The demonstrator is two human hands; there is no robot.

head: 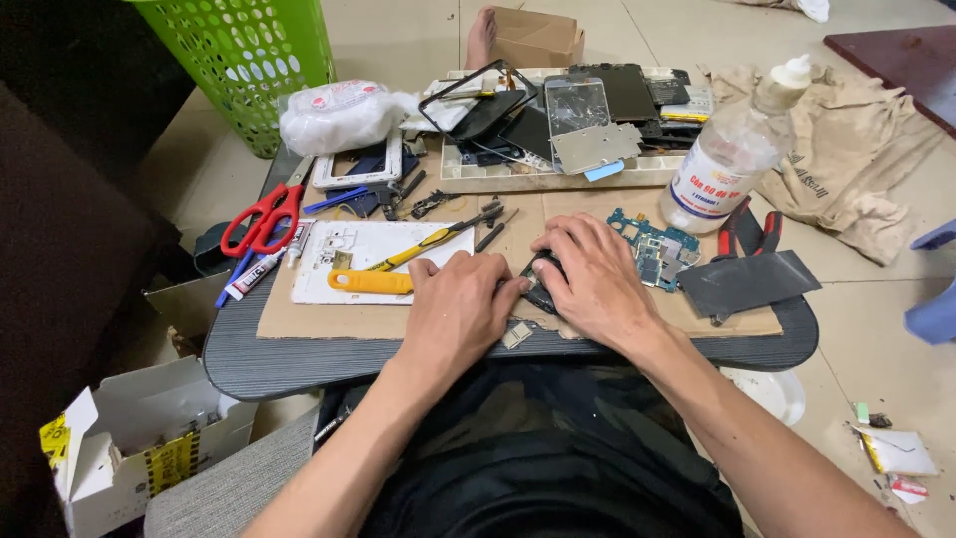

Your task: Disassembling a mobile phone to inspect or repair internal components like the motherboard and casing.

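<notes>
Small dark phone part (541, 282) at frame centre, pinned on the tabletop (299, 361) by both hands, left hand (460, 309) fingers curled shut on its edge, right hand (590, 277) fingers clamped over it, looks like prying work, steady pressure needed, yellow-handled tool (370, 282) just left

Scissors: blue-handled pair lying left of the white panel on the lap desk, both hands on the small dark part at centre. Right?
Not quite: the head view shows the scissors with red handles, not blue. The rest holds: they lie left of the white panel, and the left hand and right hand are on the small dark part.
</notes>
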